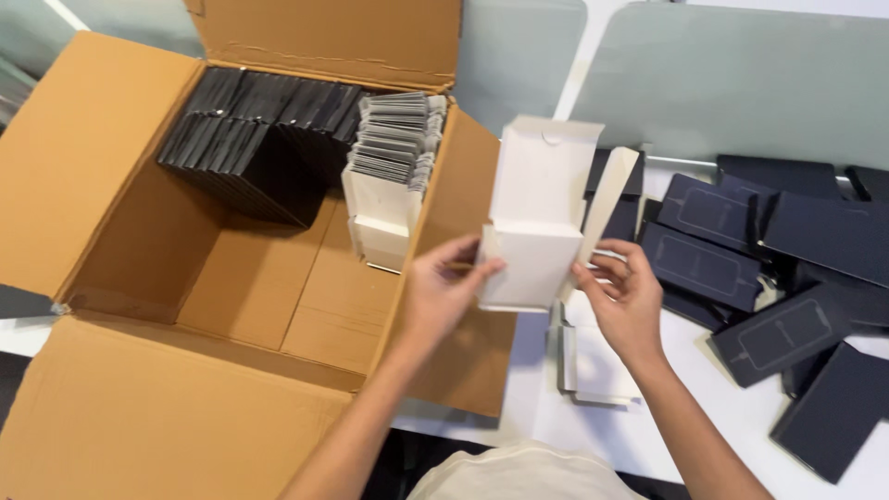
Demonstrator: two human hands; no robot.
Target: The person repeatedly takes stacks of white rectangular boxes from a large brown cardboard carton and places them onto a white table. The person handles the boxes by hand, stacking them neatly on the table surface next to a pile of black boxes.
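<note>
Both hands met over the right edge of a large open cardboard carton (139, 278), and between them they held a small white box (532, 241) that was only partly folded into shape. The left hand (444, 287) gripped the box's left edge, its fingers (468, 264) pinched shut on the card with the thumb in front. The right hand (625, 296) held the right side, its fingers (607, 268) curled loosely around the lower corner and touching the card. The box's lid flap (546, 167) stood upright behind the body, and a narrow side flap (611, 199) stuck out at a slant to the right. The box hung above the white surface (519, 407), just beside the carton's right-hand flap.

Inside the carton, a row of flat black sleeves (250, 130) stood on edge along the far wall, and beside them, to the right, a stack of flat white box blanks (394, 148) leaned against the carton's side. On the surface under the right hand lay another flat white blank (593, 370). Farther right, a loose heap of finished dark boxes (769, 268) lay scattered, some overlapping. Two grey panels (732, 74) stood at the far edge of the surface.
</note>
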